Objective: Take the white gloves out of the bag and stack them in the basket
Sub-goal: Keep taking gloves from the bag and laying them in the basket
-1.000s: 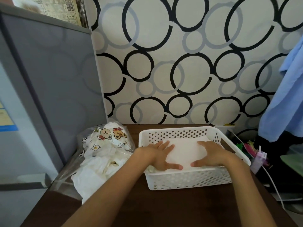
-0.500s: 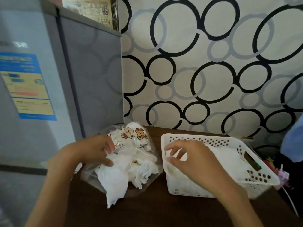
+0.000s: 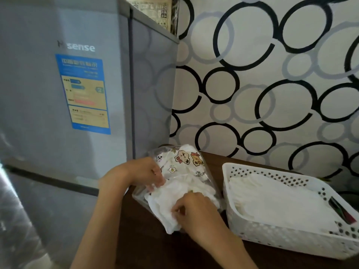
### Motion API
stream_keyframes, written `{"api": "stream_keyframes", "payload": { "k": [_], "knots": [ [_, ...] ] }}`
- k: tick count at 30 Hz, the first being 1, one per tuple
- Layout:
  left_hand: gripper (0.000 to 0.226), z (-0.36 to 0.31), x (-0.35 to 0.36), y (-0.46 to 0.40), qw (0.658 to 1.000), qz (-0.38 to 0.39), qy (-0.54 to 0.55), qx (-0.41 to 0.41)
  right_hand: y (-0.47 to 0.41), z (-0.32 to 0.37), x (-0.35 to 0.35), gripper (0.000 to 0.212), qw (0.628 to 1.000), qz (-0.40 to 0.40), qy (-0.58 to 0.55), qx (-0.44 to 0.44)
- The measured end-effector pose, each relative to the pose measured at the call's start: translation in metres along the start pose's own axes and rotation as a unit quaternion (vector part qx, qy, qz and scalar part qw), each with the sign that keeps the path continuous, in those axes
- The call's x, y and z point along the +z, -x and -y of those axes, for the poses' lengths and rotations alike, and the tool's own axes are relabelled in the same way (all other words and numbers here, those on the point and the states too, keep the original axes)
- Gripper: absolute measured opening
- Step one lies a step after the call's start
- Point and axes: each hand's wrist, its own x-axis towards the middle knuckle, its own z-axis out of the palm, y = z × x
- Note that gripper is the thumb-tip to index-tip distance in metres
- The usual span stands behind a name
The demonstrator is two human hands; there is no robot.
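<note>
- Left hand pinched the bag mouth; right hand gripped gloves.
- Several might tangle (loose cloth) and drag out left of the basket.

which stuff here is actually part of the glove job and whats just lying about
Part of the job:
- bag
- white gloves, pinched by both hands: left hand, right hand
- basket, with stacked gloves inside

Just there:
- fridge
- patterned wall
- newspaper on the fridge
</note>
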Motion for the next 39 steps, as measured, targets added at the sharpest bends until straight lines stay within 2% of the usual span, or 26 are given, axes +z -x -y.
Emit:
{"api": "stream_keyframes", "payload": {
  "k": [2,4,7,11,13,15,18,21,26,28,30,33,35,36,39],
  "knots": [
    [0.014,0.0,-0.001,0.0,1.0,0.009,0.001,0.003,0.003,-0.007,-0.008,0.017,0.998,-0.043,-0.033,0.011],
    [0.019,-0.001,-0.002,0.001,1.0,0.022,0.001,0.005,0.003,-0.012,-0.014,0.013,0.991,-0.069,-0.115,0.029],
    [0.015,-0.003,-0.003,0.004,1.0,0.021,-0.004,0.018,0.004,-0.016,-0.018,0.011,0.961,-0.052,-0.266,0.057],
    [0.011,-0.007,-0.01,0.013,0.999,-0.018,0.011,0.048,0.004,-0.014,-0.019,0.012,0.932,-0.044,-0.352,0.076],
    [0.01,-0.007,-0.014,0.018,0.998,-0.049,0.004,0.04,0.003,-0.015,-0.018,0.007,0.928,-0.054,-0.36,0.076],
    [0.009,-0.009,-0.016,0.022,0.998,-0.056,-0.017,0.026,0.003,-0.014,-0.016,0.014,0.939,-0.063,-0.331,0.066],
    [0.009,-0.015,-0.015,0.025,1.0,0.001,-0.014,0.0,0.004,-0.013,-0.013,0.008,0.963,-0.095,-0.245,0.052],
    [0.005,-0.02,-0.012,0.023,0.999,0.039,-0.022,-0.001,0.004,-0.014,-0.014,0.008,0.967,-0.113,-0.221,0.055],
    [0.042,-0.029,0.003,0.013,0.992,0.021,-0.127,-0.018,0.011,-0.016,-0.03,0.006,0.968,-0.093,-0.224,0.067],
    [0.054,-0.032,0.011,0.007,0.987,0.031,-0.153,-0.038,0.011,-0.021,-0.036,0.007,0.963,-0.092,-0.243,0.068],
    [0.059,-0.033,0.018,0.0,0.98,0.008,-0.191,-0.055,0.011,-0.024,-0.042,0.004,0.954,-0.091,-0.276,0.069],
    [0.05,-0.032,0.021,-0.009,0.97,-0.055,-0.226,-0.072,0.01,-0.027,-0.05,0.01,0.911,-0.079,-0.397,0.086],
    [0.047,-0.029,0.022,-0.011,0.97,-0.071,-0.218,-0.082,0.009,-0.029,-0.052,0.014,0.897,-0.075,-0.424,0.101],
    [0.047,-0.028,0.021,-0.011,0.971,-0.073,-0.212,-0.083,0.008,-0.031,-0.052,0.017,0.903,-0.067,-0.413,0.103],
    [0.046,-0.026,0.023,-0.012,0.973,-0.073,-0.207,-0.075,0.01,-0.032,-0.047,0.035,0.95,-0.024,-0.302,0.079]
  ]
}}
